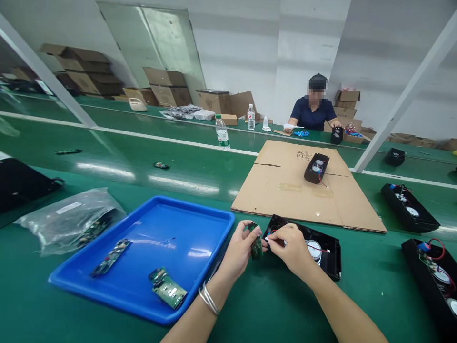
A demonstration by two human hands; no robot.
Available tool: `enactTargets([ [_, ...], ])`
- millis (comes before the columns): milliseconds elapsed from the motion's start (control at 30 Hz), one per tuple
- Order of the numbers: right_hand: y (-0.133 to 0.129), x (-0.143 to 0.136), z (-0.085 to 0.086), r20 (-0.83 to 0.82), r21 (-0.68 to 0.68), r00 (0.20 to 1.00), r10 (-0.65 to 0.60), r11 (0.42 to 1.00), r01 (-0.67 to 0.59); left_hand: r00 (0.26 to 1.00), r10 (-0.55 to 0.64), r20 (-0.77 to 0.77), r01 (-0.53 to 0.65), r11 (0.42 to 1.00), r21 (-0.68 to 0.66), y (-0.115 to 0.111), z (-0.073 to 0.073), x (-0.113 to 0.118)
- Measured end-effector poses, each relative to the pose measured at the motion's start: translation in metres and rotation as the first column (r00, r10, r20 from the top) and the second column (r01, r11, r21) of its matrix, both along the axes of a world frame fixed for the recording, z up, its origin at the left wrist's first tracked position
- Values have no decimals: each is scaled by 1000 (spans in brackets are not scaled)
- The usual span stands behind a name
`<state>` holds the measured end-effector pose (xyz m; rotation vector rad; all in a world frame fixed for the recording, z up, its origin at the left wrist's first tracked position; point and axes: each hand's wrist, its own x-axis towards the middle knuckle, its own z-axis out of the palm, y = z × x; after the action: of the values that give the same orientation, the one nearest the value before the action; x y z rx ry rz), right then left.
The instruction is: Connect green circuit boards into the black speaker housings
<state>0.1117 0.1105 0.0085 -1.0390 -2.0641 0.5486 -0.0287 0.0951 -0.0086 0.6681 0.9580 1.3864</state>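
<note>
My left hand [245, 243] grips a green circuit board [257, 244] held on edge, left of an open black speaker housing [332, 257]. My right hand [290, 245] pinches a small white plug [267, 239] on a wire, close beside the board. Whether the plug touches the board I cannot tell. Round silver-white speakers sit in the housing, one [314, 250] showing right of my right hand, which hides part of the interior. A second white connector [327, 251] on a red wire lies over the housing's right part.
A blue tray [143, 209] with several circuit boards [167, 288] is at left, beside a plastic bag [71, 216] of boards. A cardboard sheet [285, 190] bears another speaker housing [316, 167]. More housings [410, 207] stand at right. A co-worker [314, 109] sits across the line.
</note>
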Motion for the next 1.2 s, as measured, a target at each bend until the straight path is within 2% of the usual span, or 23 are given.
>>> enactTargets([
  [67,-4,-4,-4,30,82,999,-34,996,32,998,59,-8,-59,998,20,-2,-3,6],
  [167,-8,-8,-7,51,154,994,-94,984,86,998,69,4,-69,997,41,-5,-4,12],
  [400,-6,-6,-5,31,135,988,-151,980,145,998,-36,-55,41,995,93,-5,-2,6],
  [500,-6,-5,-2,10,101,987,-163,982,161,994,17,-107,-5,994,111,-3,-4,1],
  [633,-11,-5,3,4,29,999,-46,999,46,979,131,-159,-109,984,140,1,-4,-5],
  [700,-15,-7,4,37,38,997,72,997,-74,976,176,-130,-155,976,152,2,-3,-6],
  [767,-19,-10,2,80,70,988,132,988,-138,971,219,-97,-202,966,162,0,-2,-3],
  [800,-20,-12,0,91,85,989,113,989,-121,969,233,-83,-217,962,163,-1,-2,-2],
  [900,-19,-15,-6,50,115,997,-64,992,58,968,244,-55,-233,960,157,-6,-1,5],
  [967,-17,-15,-8,13,129,990,-140,982,137,971,230,-60,-219,964,152,-10,-1,10],
  [1100,-14,-13,-10,-5,181,986,-164,970,163,969,194,-151,-167,970,174,-17,-2,15],
  [1200,-13,-12,-11,14,203,984,-179,964,173,943,218,-251,-168,964,205,-20,-3,17],
])
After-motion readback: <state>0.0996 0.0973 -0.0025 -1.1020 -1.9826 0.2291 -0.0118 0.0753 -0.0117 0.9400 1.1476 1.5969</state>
